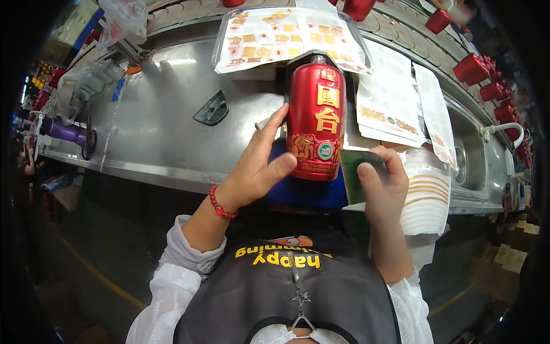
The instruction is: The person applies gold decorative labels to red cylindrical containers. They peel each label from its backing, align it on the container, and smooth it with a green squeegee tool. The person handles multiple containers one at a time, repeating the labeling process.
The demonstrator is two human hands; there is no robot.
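A red bottle (317,123) with raised gold lettering and a dark neck lies in front of me, its neck pointing away, over a blue support (303,194). My left hand (260,157) rests against its left side, fingers stretched out and thumb apart near its lower end. Between the thumb and fingers of my right hand (385,180) is a flat, dark green scraper (352,172), held beside the bottle's lower right edge. Beyond the bottle, sheets of gold-and-white labels (258,40) cover a clear tray (216,54).
A dark, glossy curved piece (212,109) lies on the steel bench (154,114) at left. More label sheets (389,97) and a white ribbed roll (427,198) are at right, near a sink (461,155) with a white tap (513,131). Behind runs a conveyor (401,28) with red bottles (471,69).
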